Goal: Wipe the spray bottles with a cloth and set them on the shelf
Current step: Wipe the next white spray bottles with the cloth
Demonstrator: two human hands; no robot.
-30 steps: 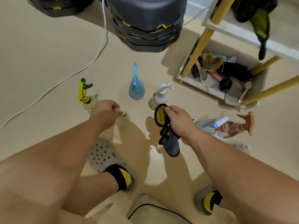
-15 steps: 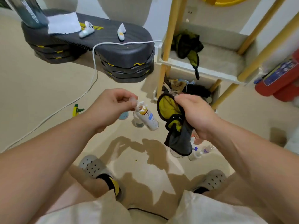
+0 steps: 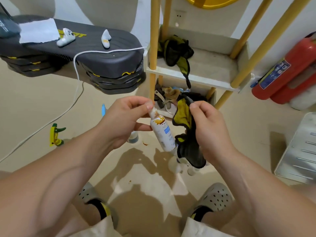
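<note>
The left hand covers the top of the white bottle, whose label print is too small to read. The cloth hides most of the bottles on the floor behind it. The top edge cuts off a yellow disc, the right edge a fire extinguisher.

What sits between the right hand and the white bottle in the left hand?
In the head view, the black-and-yellow cloth pinched by the right hand hangs between it and the white bottle, whose top the left hand grips.
</note>
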